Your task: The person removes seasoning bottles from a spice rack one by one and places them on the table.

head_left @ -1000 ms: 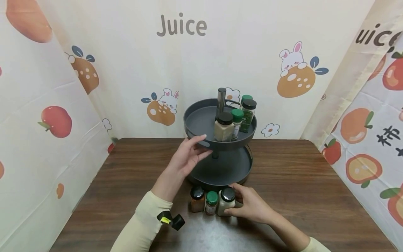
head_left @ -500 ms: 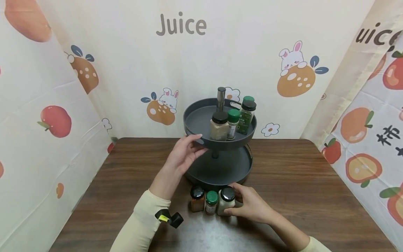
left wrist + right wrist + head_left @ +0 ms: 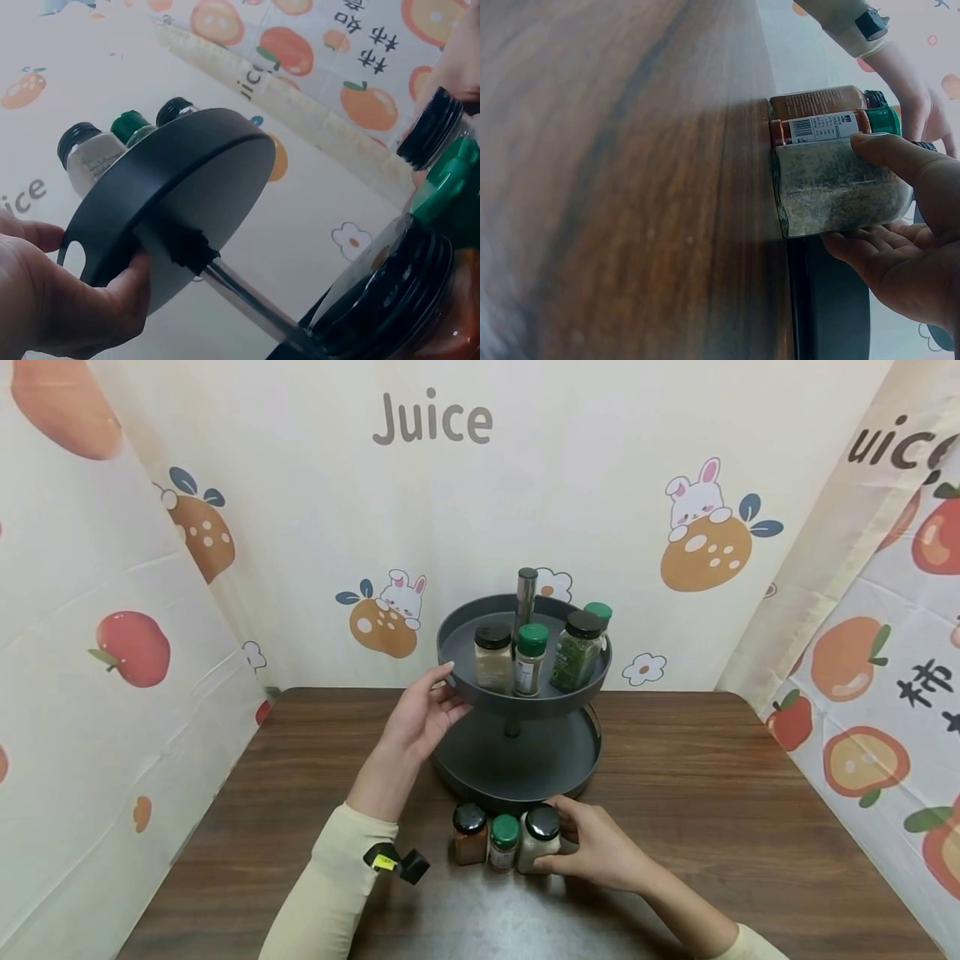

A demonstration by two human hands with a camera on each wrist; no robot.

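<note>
My left hand pinches the rim of the upper tray of a dark two-tier turntable, at its left front. In the left wrist view, thumb and fingers grip the rim beside an oval cutout. On that tray stand a beige spice jar, a small green-capped jar, a black-capped jar of green herbs and another green-capped jar partly hidden behind it. My right hand holds a black-capped jar of pale seasoning between thumb and fingers, upright on the table in front of the turntable.
Left of the held jar stand a small green-capped jar and an orange-brown spice jar, close together. The lower tray carries nothing. A metal post rises through the upper tray. A printed curtain hangs behind the wooden table.
The upper tray has turned, its front jars shifting left and the herb jar coming forward. My left hand has moved left with the rim. My right hand has stayed on its jar.
</note>
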